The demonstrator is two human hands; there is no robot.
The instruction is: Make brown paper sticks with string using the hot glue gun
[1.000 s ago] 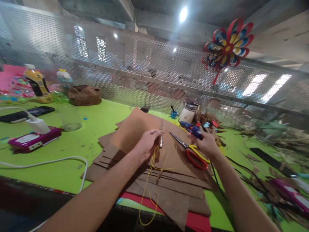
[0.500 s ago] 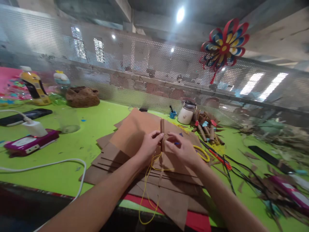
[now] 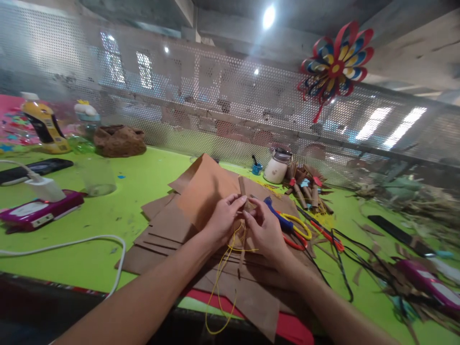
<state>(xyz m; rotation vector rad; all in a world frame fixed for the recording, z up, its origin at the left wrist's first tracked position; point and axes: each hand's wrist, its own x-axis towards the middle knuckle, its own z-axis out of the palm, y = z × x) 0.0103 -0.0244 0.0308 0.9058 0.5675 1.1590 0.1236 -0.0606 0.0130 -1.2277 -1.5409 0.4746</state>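
A thin brown paper roll [image 3: 242, 185] stands upright over the stack of brown sheets [image 3: 163, 223], in the middle of the head view. My left hand [image 3: 226, 218] pinches the roll between thumb and fingertips. The fingers of my right hand [image 3: 265, 229] are closed against the roll's lower part, where a narrow brown strip [image 3: 241, 261] hangs down. Yellow string [image 3: 216, 290] trails below my hands and loops over the front edge of the sheets. My fingers hide the lower end of the roll.
Blue-handled pliers [image 3: 278, 216], a yellow-handled tool [image 3: 304, 227] and black cables [image 3: 339, 258] lie right of the sheets. Behind stand a jar [image 3: 276, 166] and several finished brown rolls [image 3: 309, 191]. At left are a power bank [image 3: 43, 211] and a clear cup [image 3: 100, 179].
My right hand has moved in and its fingers have closed on the roll's lower part. The roll now leans slightly left. The blue-handled pliers show more fully.
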